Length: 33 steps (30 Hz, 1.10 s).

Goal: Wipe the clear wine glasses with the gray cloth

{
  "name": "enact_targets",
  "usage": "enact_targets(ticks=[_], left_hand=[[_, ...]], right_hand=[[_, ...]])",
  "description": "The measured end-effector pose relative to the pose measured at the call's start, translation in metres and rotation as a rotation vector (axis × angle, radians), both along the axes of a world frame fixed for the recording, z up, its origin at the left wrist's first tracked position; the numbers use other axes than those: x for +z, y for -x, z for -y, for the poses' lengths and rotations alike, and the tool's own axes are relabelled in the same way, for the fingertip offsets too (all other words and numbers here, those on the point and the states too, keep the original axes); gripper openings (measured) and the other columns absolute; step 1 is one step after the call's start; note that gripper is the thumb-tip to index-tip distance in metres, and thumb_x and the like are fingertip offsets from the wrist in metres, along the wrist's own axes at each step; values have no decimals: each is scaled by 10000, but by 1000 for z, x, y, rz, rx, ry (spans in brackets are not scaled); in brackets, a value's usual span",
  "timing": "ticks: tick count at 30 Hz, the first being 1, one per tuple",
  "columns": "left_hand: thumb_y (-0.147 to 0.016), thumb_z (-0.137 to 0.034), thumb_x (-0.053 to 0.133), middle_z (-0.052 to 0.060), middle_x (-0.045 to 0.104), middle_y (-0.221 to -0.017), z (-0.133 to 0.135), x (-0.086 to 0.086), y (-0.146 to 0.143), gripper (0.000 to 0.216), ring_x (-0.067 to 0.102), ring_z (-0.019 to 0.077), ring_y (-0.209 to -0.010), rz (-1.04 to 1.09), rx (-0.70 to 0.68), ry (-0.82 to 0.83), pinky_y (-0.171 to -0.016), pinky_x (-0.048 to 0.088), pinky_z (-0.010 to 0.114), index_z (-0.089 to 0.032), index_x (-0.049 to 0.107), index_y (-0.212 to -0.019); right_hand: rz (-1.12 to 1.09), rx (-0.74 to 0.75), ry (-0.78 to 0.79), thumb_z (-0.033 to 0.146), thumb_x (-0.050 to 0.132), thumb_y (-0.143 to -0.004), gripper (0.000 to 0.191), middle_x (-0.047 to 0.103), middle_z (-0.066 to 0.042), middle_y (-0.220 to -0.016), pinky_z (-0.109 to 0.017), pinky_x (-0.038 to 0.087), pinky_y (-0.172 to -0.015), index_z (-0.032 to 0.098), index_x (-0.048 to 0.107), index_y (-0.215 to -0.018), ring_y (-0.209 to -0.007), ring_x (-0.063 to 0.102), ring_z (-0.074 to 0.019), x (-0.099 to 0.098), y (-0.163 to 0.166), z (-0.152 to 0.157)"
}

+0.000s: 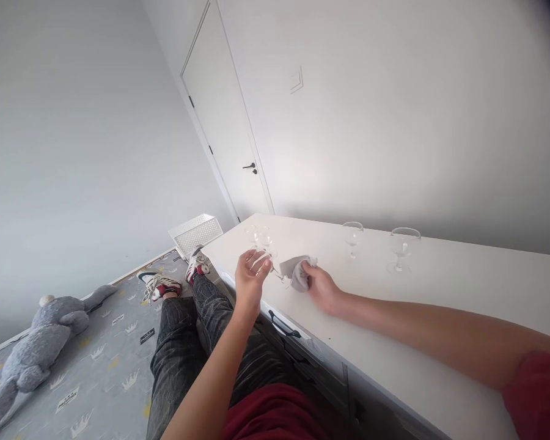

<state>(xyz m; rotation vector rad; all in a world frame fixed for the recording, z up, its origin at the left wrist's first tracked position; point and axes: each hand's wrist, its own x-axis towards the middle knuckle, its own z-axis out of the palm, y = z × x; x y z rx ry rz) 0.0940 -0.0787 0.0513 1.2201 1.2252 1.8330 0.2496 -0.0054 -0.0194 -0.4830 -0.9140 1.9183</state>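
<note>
My left hand point(251, 280) is closed around the bowl of a small clear stemmed glass point(278, 273), which is tilted on its side with the stem pointing right. A grey cloth point(299, 272) is bunched in my right hand point(323, 288), close to the foot of that glass. Whether cloth and glass touch, I cannot tell. Beyond my left hand, two clear glasses point(258, 234) stand on the white cabinet top. Farther right are two more stemmed glasses, one point(352, 235) behind my right hand and a larger-looking one point(401, 247) beside it.
The white cabinet top point(440, 324) runs along the wall, with dark-handled drawers point(284, 324) below its front edge. A white perforated basket point(196, 232) stands past its left end. A grey plush toy point(46, 336) lies on the patterned bed point(114, 360) at left.
</note>
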Motion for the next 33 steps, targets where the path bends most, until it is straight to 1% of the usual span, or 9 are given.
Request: enact_targets(ticks=[3,5,8,10,17,24,26,29,33], left_hand=[[-833,-427,839,136,613,-1382,4,-3,1,559,622,309,-1337,-7,-171,-101,-1110,510,479,-251,525,-1260],[-815,-450,851,128,596,-1391,9,-4,-2,582,602,322,-1359,-51,-259,-135,-1135,491,503,-269,524,-1261],[-767,-443,892,113,587,-1386,14,-5,-8,609,594,333,-1363,-103,-341,-139,-1143,483,513,-284,526,-1227],[-777,-414,892,105,584,-1378,14,-6,-11,592,602,329,-1351,-99,-348,-151,-1146,480,508,-288,530,-1228],[-836,-408,844,69,509,-1489,6,-9,-15,548,521,328,-1444,184,-213,-287,-1194,439,534,-356,538,-1288],[-778,-419,891,99,572,-1394,15,-13,-21,601,578,327,-1352,-26,-334,-217,-1159,480,549,-305,580,-1280],[-805,-402,870,112,580,-1378,15,-13,-19,563,578,316,-1335,-94,-284,-221,-1120,519,533,-287,583,-1275],[-825,-354,855,114,580,-1366,12,-13,-12,540,567,296,-1337,-185,-147,-228,-1085,548,483,-281,584,-1287],[-813,-346,863,111,545,-1393,8,-19,-2,595,592,279,-1312,-219,83,-153,-1032,585,443,-293,561,-1324]], right_hand=[[-76,349,96,565,610,-948,347,733,-69,-967,-416,541,-777,250,700,-1063,-879,672,-250,11,-2,7],[-71,421,150,552,621,-941,348,728,-52,-942,-347,508,-657,244,680,-1093,-787,668,-217,15,1,12],[10,358,213,510,647,-926,294,667,-4,-779,-256,376,-522,223,635,-989,-586,547,-139,15,5,13],[24,288,178,513,646,-928,296,643,2,-753,-260,381,-529,220,612,-959,-573,508,-130,15,6,12],[-71,-21,-297,480,740,-909,323,686,-26,-1114,-312,509,-821,257,644,-1122,-904,610,-172,22,-3,32],[49,17,-18,571,641,-907,381,708,-48,-894,-307,491,-671,190,657,-915,-764,619,-184,17,2,14],[233,-141,-140,491,634,-901,314,718,-53,-917,-296,480,-687,182,687,-929,-804,625,-190,17,-3,3],[530,-371,-576,260,604,-848,215,702,-35,-967,-295,479,-744,199,679,-1040,-862,620,-194,21,-16,-6],[797,-195,-1240,52,530,-739,426,643,-52,-1141,-292,497,-816,216,643,-1115,-908,638,-175,23,-22,3]])
